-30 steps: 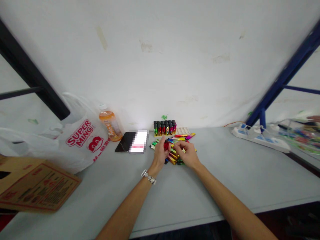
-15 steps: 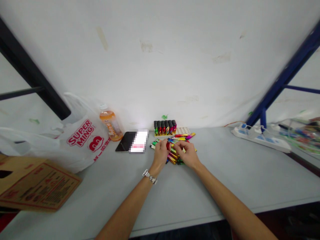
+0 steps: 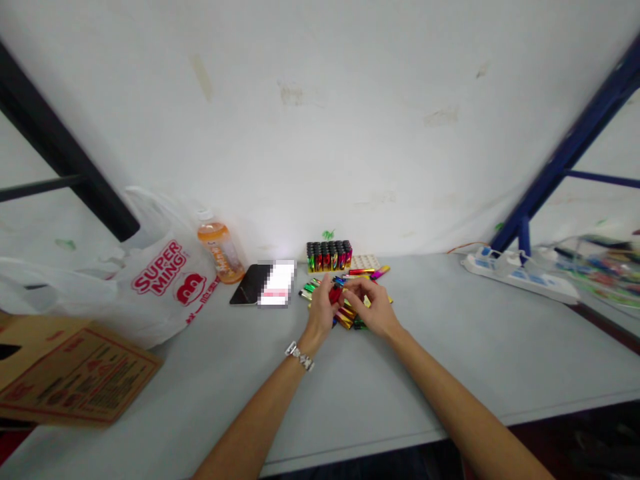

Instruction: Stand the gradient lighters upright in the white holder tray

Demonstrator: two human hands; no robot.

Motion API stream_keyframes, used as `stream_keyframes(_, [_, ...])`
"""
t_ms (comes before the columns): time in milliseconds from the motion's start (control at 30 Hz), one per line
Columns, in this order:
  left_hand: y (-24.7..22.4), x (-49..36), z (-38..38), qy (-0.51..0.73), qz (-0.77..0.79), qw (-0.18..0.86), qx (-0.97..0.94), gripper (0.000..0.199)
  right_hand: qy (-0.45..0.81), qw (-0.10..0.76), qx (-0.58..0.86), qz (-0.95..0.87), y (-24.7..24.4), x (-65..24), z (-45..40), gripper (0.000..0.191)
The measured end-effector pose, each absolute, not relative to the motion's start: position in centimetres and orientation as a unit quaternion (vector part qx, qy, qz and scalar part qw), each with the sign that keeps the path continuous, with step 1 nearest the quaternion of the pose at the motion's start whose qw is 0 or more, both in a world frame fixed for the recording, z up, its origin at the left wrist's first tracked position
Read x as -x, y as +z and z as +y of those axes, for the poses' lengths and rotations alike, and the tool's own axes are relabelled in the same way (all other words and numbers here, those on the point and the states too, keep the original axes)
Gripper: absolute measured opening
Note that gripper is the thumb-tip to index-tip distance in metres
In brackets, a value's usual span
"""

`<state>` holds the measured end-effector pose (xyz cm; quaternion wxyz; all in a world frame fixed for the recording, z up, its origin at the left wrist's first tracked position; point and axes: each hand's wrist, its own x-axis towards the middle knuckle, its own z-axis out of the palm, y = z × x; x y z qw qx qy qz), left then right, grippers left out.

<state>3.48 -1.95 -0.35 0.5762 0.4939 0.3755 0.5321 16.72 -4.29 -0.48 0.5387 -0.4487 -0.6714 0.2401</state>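
Note:
My left hand [image 3: 321, 312] is closed around a red shiny lighter [image 3: 335, 294], its thumb up along the near side. My right hand [image 3: 374, 308] is bent in a pinch with its fingertips close against that lighter; what lies between them is too small to make out. Under and around both hands spreads a loose pile of shiny lighters [image 3: 345, 318] in gold, green, blue and pink. Just behind it, black-topped lighters [image 3: 330, 256] stand upright in rows in a pale tray [image 3: 369, 261], whose right part shows bare holes.
A phone with a lit, blurred screen [image 3: 250, 285] lies left of the pile. Beyond it stand an orange drink bottle [image 3: 220, 250], a white plastic bag [image 3: 155, 293] and a cardboard box [image 3: 85, 373]. A power strip [image 3: 520, 277] and a blue metal post [image 3: 565, 153] are on the right.
The red lighter has tipped over between my hands and shows more of its side. My right fingertips have moved slightly left, closer to it.

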Motion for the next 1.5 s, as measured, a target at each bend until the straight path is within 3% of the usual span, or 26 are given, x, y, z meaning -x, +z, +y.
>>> stream_keyframes(233, [-1.5, -3.7, -2.1, 0.531, 0.374, 0.532, -0.543, 0.066, 0.258, 0.586, 0.412, -0.648, -0.2, -16.1, -4.4, 0.02])
stream_keyframes(400, [-0.9, -3.2, -2.3, 0.56, 0.402, 0.404, -0.601, 0.06, 0.34, 0.605, 0.408, -0.593, 0.6, -17.0, -3.7, 0.028])
stream_keyframes(533, [-0.7, -2.6, -2.1, 0.553, 0.433, 0.319, -0.637, 0.052, 0.317, 0.642, 0.413, -0.563, 1.1, -19.3, -1.2, 0.033])
stream_keyframes(800, [-1.4, -2.6, -1.7, 0.532, 0.431, 0.31, -0.659, 0.051, 0.207, 0.521, 0.47, -0.682, 0.6, -22.6, 4.5, 0.021])
stream_keyframes(1000, [-1.6, -2.6, -1.6, 0.536, 0.435, 0.318, -0.65, 0.051, 0.192, 0.436, 0.46, -0.75, 1.5, -22.7, 6.0, 0.013])
stream_keyframes(1500, [-1.4, -2.6, -1.6, 0.528, 0.439, 0.332, -0.646, 0.05, 0.136, 0.319, 0.474, -0.81, 3.5, -23.9, 8.1, 0.018])
